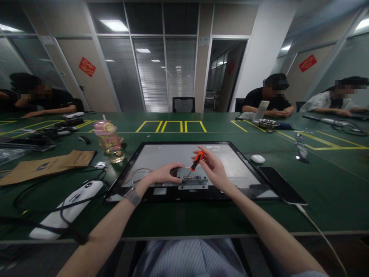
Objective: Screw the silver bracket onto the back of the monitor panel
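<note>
A flat panel [155, 159], grey with a black frame, lies on the table in front of me. Near its front edge is a metal bracket [193, 184] with ports, next to a small board. My right hand [215, 167] grips an orange and black screwdriver [197, 160], its shaft slanting down to the left toward the bracket. My left hand [165, 174] rests at the bracket's left side, thumb and fingers apart; whether it presses on the metal I cannot tell. Thin wires [137, 174] run across the panel left of that hand.
A phone [282, 184] with a cable and a white earbud case [257, 158] lie right of the panel. On the left are a drinking cup [108, 141], a brown paper bag [49, 166] and a white power strip [67, 209] with black cables. Several people sit across the table.
</note>
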A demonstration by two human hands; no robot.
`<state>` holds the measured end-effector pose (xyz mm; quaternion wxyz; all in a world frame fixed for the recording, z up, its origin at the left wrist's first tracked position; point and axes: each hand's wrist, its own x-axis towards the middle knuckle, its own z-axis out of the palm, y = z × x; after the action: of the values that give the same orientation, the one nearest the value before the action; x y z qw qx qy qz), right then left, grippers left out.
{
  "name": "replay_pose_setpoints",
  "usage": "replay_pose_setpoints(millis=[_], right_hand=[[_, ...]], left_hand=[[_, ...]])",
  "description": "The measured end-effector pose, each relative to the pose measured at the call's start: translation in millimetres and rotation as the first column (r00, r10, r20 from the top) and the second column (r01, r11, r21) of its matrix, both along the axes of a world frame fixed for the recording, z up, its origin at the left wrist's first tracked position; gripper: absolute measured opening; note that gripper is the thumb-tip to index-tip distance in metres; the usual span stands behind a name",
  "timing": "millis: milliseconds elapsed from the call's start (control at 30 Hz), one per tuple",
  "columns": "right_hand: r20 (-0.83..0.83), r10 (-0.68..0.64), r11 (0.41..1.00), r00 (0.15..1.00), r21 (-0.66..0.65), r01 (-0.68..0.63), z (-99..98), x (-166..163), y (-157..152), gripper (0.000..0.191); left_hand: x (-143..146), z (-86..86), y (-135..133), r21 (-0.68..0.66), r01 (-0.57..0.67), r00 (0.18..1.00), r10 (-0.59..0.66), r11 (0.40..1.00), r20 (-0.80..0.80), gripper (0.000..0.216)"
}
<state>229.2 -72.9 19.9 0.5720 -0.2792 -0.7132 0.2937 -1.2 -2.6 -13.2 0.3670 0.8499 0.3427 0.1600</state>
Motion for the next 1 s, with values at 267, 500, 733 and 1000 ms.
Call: replay_pose_setpoints(millis=[267,500,733,1000], right_hand=[[0.028,-0.213,0.975,0.977,0.074,0.211,0.5,0.5,3.5,0.026],[0.009,0.014,1.0,1.0,-0.008,-0.014,-1.1,1.3,1.7,0.042],[-0.029,-0.075,0.997,0.997,-0.01,0.075,-4.3,-2.6,3.0,0.042],[0.02,-0.021,1.0,1.0,-0.009,0.021,-3.5,-1.1,-1.6,0.043]], left_hand=[[1.8,6.6,-4.9,0.004,-0.017,1.0,0.017,1.0,-0.019,0.071],[1.2,3.6,-2.6,0.007,-0.006,1.0,0.006,1.0,-0.011,0.07],[0.8,3.6,-3.4,-0.01,-0.009,1.0,0.009,1.0,-0.002,0.071],[0.6,0.6,-0.6,0.021,-0.004,1.0,0.004,1.0,-0.015,0.072]])
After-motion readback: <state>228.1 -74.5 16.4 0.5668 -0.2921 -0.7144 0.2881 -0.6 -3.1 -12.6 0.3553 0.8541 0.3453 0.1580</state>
